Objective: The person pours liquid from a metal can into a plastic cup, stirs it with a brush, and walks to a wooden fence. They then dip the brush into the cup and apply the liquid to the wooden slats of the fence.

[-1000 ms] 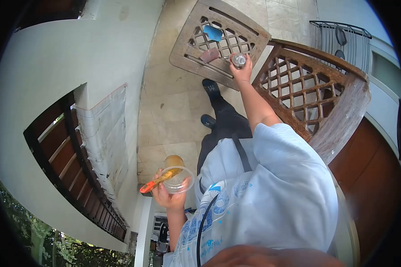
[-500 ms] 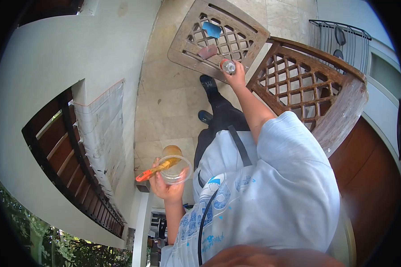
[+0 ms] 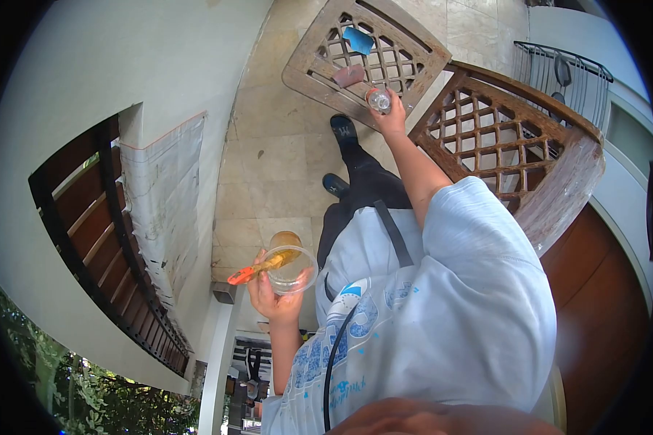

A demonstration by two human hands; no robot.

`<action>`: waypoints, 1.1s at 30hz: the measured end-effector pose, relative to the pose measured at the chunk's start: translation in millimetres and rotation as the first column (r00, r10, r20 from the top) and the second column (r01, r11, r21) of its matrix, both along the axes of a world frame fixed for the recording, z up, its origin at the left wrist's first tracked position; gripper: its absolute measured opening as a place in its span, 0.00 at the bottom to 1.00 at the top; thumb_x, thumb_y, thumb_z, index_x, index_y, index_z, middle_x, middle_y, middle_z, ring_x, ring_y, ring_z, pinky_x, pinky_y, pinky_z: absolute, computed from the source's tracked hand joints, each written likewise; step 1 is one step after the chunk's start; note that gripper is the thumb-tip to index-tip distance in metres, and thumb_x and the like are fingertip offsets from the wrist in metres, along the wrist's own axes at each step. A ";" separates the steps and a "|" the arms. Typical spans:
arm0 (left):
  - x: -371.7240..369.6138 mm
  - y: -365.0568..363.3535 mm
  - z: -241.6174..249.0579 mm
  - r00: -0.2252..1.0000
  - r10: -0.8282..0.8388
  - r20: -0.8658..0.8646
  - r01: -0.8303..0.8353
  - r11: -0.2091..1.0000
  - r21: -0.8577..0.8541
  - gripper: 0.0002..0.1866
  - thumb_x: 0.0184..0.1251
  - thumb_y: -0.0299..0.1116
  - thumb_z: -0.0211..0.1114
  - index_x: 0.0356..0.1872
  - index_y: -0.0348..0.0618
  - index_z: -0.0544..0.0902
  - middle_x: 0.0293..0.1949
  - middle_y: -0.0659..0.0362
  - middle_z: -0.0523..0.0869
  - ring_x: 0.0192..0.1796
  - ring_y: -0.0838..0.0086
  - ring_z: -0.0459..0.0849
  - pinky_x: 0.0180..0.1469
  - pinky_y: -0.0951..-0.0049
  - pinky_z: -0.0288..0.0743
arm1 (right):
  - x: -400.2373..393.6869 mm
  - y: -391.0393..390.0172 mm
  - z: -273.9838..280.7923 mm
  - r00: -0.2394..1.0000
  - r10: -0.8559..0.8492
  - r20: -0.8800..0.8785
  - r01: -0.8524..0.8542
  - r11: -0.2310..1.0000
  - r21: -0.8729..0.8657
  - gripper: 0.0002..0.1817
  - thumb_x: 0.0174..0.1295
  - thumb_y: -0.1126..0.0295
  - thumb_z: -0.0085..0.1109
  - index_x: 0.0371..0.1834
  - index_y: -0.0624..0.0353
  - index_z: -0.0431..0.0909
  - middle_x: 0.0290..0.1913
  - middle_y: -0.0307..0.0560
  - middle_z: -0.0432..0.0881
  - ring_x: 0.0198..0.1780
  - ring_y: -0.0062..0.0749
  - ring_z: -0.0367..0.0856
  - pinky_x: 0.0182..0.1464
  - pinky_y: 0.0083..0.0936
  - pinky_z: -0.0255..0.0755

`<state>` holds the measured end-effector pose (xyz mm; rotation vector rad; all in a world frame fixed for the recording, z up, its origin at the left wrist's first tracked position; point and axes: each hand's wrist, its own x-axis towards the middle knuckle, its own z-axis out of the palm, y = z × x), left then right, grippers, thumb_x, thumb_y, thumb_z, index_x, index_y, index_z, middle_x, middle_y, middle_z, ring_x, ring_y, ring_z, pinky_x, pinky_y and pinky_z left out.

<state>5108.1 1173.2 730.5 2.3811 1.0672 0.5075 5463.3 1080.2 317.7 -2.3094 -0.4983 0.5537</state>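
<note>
My left hand point(image 3: 279, 301) is closed around a clear plastic cup point(image 3: 292, 279), with a second cup holding something amber point(image 3: 286, 238) right beside it. A brush with an orange handle point(image 3: 244, 275) and yellowish bristles lies across the clear cup's rim. Farther up, my right hand point(image 3: 391, 118) grips a small clear bottle point(image 3: 379, 101) with a reddish label, over the edge of a wooden lattice seat point(image 3: 308, 76). A blue sheet point(image 3: 358, 40) and a reddish-brown piece point(image 3: 349, 75) rest on that seat.
A brown lattice chair back point(image 3: 486, 134) stands at the right, partly wrapped in clear plastic point(image 3: 569, 188). Behind it is a wire rack point(image 3: 569, 76). A pale wall with a slatted opening point(image 3: 98, 239) and hanging sheet point(image 3: 174, 196) runs along the left. My feet stand on floor tiles point(image 3: 257, 170).
The view has shifted slightly, so the chair pieces appear a little farther right. Both hands keep their hold, and the bottle and cups have moved only slightly.
</note>
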 end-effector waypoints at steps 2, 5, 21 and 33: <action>-1.8 -3.4 -3.1 1.000 0.002 -0.004 -0.002 1.000 0.003 0.59 0.55 0.36 0.91 0.86 0.53 0.61 0.69 0.37 0.80 0.62 0.39 0.87 0.61 0.43 0.86 | 2.3 -2.5 -5.0 0.999 0.034 0.030 -0.034 0.999 0.008 0.44 0.52 0.66 0.86 0.74 0.55 0.73 0.65 0.60 0.83 0.68 0.60 0.82 0.69 0.46 0.78; -7.2 -12.0 -5.5 0.999 0.032 -0.020 -0.033 0.999 -0.003 0.58 0.56 0.36 0.91 0.86 0.52 0.62 0.69 0.37 0.80 0.62 0.39 0.87 0.61 0.43 0.86 | 3.8 -12.2 -19.1 0.985 0.122 0.122 -0.126 0.992 0.020 0.45 0.51 0.66 0.87 0.74 0.56 0.73 0.65 0.60 0.82 0.68 0.61 0.82 0.69 0.47 0.78; -50.5 -74.7 -9.4 0.994 0.108 0.008 -0.108 0.994 -0.007 0.59 0.53 0.35 0.93 0.85 0.51 0.64 0.66 0.35 0.80 0.60 0.39 0.89 0.54 0.48 0.92 | -22.4 4.2 -20.9 0.970 -0.236 0.060 0.237 0.972 -0.001 0.68 0.46 0.49 0.90 0.87 0.61 0.57 0.73 0.66 0.78 0.75 0.61 0.77 0.76 0.47 0.72; -70.4 -131.3 4.0 0.828 0.440 0.347 -0.345 0.889 -0.303 0.64 0.50 0.20 0.89 0.88 0.50 0.58 0.77 0.33 0.72 0.70 0.45 0.82 0.68 0.47 0.85 | -33.5 -74.2 -12.4 0.731 -0.305 -0.610 0.016 0.902 -0.431 0.61 0.49 0.51 0.90 0.85 0.59 0.64 0.81 0.60 0.71 0.83 0.61 0.66 0.73 0.71 0.71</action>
